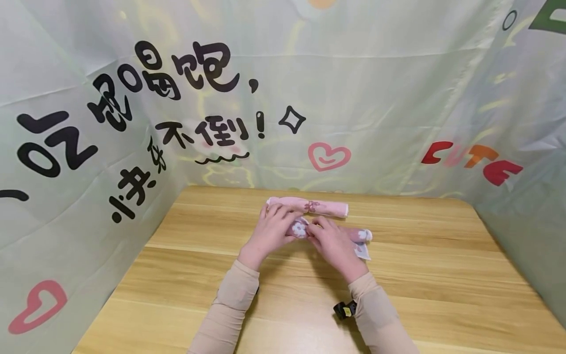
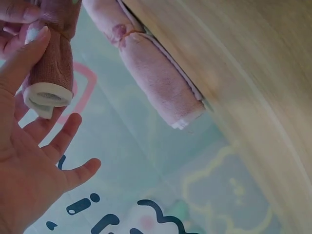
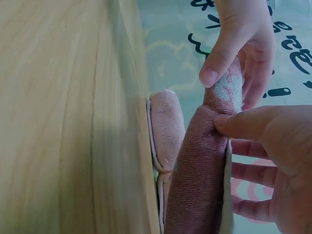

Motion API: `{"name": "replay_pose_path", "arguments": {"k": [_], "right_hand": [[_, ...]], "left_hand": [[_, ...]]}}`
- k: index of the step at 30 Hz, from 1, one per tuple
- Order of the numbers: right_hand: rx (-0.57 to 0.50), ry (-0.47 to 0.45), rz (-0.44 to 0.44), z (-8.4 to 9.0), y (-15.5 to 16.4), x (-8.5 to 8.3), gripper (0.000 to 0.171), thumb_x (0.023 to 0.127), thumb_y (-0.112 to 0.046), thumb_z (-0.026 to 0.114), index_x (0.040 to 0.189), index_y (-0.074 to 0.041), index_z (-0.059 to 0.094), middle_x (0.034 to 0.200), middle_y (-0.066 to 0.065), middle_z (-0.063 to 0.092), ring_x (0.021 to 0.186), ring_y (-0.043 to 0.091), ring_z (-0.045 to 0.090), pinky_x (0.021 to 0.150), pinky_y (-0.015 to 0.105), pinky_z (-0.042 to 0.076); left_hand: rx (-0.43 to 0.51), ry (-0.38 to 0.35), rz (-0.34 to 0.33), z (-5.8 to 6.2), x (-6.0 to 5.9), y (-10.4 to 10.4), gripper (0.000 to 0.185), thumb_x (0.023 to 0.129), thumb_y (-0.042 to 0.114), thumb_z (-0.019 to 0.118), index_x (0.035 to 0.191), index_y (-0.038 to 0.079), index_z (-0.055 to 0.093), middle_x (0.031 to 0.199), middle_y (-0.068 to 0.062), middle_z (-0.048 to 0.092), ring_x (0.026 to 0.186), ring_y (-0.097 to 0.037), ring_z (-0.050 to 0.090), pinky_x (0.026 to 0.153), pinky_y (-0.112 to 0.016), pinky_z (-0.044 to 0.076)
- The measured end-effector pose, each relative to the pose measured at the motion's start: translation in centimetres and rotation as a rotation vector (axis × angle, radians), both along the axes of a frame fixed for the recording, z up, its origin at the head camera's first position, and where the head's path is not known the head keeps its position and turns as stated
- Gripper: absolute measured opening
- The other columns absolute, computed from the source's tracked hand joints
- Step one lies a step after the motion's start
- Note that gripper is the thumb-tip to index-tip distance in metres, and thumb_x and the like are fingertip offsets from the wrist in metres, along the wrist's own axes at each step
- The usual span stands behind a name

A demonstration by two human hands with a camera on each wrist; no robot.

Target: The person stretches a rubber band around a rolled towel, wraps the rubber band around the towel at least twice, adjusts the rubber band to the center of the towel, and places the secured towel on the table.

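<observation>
A mauve rolled towel (image 1: 299, 229) with white flowers lies across both hands above the wooden table. My left hand (image 1: 274, 228) grips its left end, thumb on the near side and fingers behind, as the right wrist view shows. My right hand (image 1: 333, 243) pinches the roll near its middle, where the towel (image 3: 200, 170) is drawn in at a narrow waist. A loose flap hangs below its right end. Just behind lies a second, light pink rolled towel (image 1: 329, 208), cinched at its middle by a thin orange band (image 2: 130, 33). Neither hand touches that one.
The wooden table (image 1: 190, 285) reaches back to a pale printed cloth wall (image 1: 376, 108), with more cloth at both sides. A small black device (image 1: 344, 310) sits at the right wrist, by the sleeve. The light pink roll lies near the table's back edge.
</observation>
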State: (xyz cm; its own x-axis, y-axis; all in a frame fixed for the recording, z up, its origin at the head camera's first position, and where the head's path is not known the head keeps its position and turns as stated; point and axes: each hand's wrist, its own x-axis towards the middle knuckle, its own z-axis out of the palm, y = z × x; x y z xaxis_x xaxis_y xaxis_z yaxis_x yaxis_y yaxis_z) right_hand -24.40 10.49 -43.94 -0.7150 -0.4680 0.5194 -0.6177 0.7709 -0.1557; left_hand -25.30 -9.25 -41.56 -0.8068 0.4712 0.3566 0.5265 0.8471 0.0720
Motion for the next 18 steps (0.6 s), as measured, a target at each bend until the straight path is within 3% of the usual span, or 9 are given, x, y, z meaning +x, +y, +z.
{"name": "replay_pose_path", "arguments": {"k": [5,10,18], "right_hand": [[-0.029,0.008,0.031,0.09,0.04,-0.09,0.011,0.084,-0.021,0.076,0.090,-0.018,0.066,0.107,0.003,0.062,0.098,0.023,0.060,0.068,0.041,0.053],[-0.071,0.026,0.106,0.06,0.09,-0.42,0.013,0.084,-0.021,0.076,0.086,-0.015,0.065,0.104,0.003,0.061,0.095,0.021,0.059,0.076,0.037,0.053],[-0.119,-0.023,0.257,-0.05,0.53,-0.84,0.016,0.086,-0.016,0.074,0.080,-0.016,0.058,0.104,0.002,0.059,0.092,0.018,0.054,0.079,0.035,0.048]], "left_hand": [[-0.018,0.054,0.006,-0.29,0.02,0.16,0.044,0.080,0.035,0.079,0.120,0.024,0.066,0.123,0.001,0.063,0.124,-0.027,0.050,0.111,-0.065,0.027],[-0.030,0.093,0.021,-0.67,-0.04,0.23,0.023,0.085,0.032,0.074,0.106,0.025,0.071,0.108,0.004,0.068,0.118,-0.022,0.054,0.111,-0.060,0.030],[-0.007,0.053,0.013,-0.53,-0.10,-0.18,0.017,0.091,0.033,0.067,0.106,0.027,0.072,0.107,0.006,0.068,0.116,-0.019,0.053,0.114,-0.063,0.023]]}}
